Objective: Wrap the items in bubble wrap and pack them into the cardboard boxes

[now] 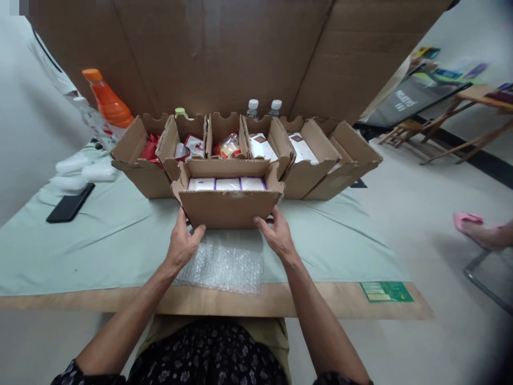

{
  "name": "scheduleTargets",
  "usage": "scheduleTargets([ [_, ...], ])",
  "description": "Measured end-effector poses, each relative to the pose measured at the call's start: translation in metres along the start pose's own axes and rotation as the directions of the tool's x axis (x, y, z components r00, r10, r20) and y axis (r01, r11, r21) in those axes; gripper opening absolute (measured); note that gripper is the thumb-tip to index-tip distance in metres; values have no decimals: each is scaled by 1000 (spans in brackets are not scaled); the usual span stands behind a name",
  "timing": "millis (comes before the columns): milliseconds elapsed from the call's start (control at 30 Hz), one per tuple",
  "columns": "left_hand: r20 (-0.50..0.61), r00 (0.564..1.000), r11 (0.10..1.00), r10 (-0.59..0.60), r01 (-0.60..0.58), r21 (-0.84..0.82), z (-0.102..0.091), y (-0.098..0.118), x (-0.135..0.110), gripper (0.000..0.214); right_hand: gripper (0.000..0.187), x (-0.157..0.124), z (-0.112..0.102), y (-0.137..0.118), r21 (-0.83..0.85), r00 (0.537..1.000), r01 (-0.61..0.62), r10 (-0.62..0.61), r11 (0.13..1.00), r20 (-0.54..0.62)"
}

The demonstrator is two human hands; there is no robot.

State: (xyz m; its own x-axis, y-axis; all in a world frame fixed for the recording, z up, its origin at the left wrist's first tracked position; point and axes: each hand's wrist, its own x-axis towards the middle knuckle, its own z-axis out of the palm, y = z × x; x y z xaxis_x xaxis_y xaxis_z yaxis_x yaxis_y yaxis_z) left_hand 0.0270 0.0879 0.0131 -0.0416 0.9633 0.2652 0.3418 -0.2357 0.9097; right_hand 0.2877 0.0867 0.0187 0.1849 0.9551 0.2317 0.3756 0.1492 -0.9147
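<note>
The small cardboard box stands open-topped at the middle of the tabletop, just ahead of the person, its back edge touching a row of open boxes behind it. The left hand clasps its lower left corner and the right hand its lower right corner; the fingers of both curl closed against the cardboard, thumbs on the front face. Inside the box three white packs lie side by side, filling it from wall to wall. A sheet of bubble wrap lies under the wrists, between the box's front edge and the tabletop's near wooden edge. To either side of the hands the pale green cloth is bare; a dark phone lies well apart on the left, near white packets, and a green card sits at the near right corner. Behind the row, a tall cardboard sheet closes off the back, with an orange bottle at its left edge and two water bottles against it.
</note>
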Motion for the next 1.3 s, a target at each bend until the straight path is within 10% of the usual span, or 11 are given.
scheduleTargets([
  [167, 76, 997, 998, 25, -29, 59, -20, -18, 11, 72, 49, -5, 0, 16, -48, 998, -18, 15, 999, -54],
  [333, 94, 991, 915, 97, -126, 384, -51, -13, -36, 68, 33, -72, -17, 8, -274, 989, 31, -69, 961, -130],
  [433, 360, 900, 785, 244, -402, 471, -48, -2, -68, 44, 31, -106, 12, -17, -370, 967, 254, -239, 893, 87],
  [567, 597, 782, 659, 181, -547, 517, -32, -6, -88, 43, 42, -124, 61, -30, -400, 825, 510, -302, 762, 477],
  [733, 666, 738, 614, 106, -575, 540, -43, -22, -91, 47, 45, -146, 15, 5, -602, 878, 447, -195, 662, 436],
  [867, 599, 786, 659, 154, -534, 530, -54, -17, -87, 40, 36, -157, -34, 9, -709, 962, 270, -201, 651, 183],
  [1133, 444, 893, 646, 65, -377, 664, -43, -32, -43, 38, 23, -102, 12, -3, -673, 972, 212, -80, 708, 222],
  [1300, 409, 896, 740, 175, -394, 545, -52, -20, -31, 11, 8, -91, -4, -11, -542, 964, 230, -114, 809, 239],
])
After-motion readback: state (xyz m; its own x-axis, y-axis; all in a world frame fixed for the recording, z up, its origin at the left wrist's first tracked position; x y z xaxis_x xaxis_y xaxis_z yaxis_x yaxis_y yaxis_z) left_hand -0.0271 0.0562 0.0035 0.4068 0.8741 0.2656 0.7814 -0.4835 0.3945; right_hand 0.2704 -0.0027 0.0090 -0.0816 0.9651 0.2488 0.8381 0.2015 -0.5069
